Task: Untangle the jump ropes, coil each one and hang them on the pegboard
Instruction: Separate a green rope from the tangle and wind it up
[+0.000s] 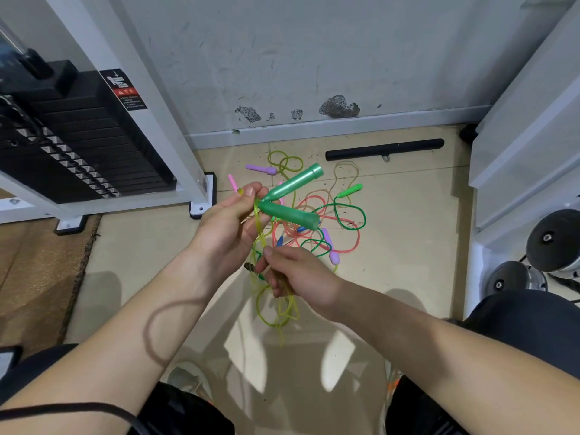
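Two green handles (295, 183) fan out from the left hand (226, 224), which pinches them. Just below, the right hand (301, 274) grips their one yellow-green rope (276, 309), its loops dangling beneath. Beyond both hands, a tangle (314, 240) of at least three ropes lies on the floor (408, 246).

Glittery green plastic handles (290, 215) — translucent, glossy yellow-green cord (276, 312).
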`<state>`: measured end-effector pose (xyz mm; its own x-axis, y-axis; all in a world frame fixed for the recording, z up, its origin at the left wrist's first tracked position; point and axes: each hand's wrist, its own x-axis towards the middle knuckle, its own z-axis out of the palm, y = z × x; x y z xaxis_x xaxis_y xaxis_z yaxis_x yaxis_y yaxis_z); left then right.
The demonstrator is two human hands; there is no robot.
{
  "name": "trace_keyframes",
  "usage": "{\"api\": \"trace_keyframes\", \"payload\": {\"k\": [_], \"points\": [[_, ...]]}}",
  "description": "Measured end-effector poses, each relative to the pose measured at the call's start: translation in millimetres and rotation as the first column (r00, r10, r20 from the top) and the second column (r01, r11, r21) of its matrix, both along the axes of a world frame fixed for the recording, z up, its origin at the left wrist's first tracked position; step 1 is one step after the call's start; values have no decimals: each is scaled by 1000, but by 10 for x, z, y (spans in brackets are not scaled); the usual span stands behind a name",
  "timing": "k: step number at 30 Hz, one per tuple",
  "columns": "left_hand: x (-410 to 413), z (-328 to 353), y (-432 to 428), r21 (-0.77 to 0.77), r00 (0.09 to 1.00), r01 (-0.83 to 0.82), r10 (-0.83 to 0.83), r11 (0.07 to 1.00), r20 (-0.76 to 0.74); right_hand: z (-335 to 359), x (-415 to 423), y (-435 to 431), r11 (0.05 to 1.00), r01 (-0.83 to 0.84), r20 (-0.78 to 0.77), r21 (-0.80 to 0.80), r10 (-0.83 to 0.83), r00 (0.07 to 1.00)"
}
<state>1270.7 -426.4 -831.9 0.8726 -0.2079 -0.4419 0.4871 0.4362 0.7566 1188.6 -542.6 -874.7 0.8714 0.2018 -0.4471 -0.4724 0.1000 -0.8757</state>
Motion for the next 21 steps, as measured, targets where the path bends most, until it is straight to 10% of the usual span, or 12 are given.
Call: {"api": "trace_keyframes", "payload": {"k": [10,21], "points": [[82,130,279,337,889,358,-429,871,163,127,329,-635,974,-45,110,-223,71,991],[81,89,280,720,698,315,-665,619,266,327,359,-681,949,-163,128,-271,203,971]]}}
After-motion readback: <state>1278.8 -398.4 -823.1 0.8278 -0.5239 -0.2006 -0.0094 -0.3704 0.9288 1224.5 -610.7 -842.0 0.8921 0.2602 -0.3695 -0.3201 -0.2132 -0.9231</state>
